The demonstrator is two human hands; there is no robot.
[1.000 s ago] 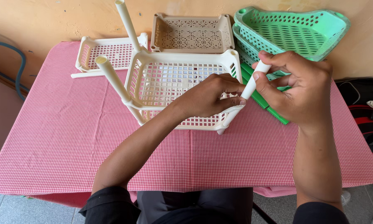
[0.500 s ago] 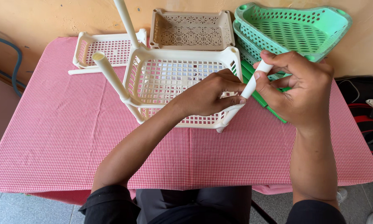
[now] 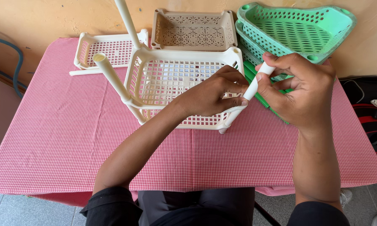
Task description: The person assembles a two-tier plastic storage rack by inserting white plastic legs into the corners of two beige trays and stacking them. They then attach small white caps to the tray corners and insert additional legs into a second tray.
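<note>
The person is wearing black sleeves pushed up past the forearms, and dark grey trousers.

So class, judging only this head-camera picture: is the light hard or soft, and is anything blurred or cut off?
Head view: soft, even light, only faint shadows under the white basket and arms on the checked tablecloth; no glare; left hand, right hand and white tube are sharp; one upright leg tube is cropped at the top edge.
</note>
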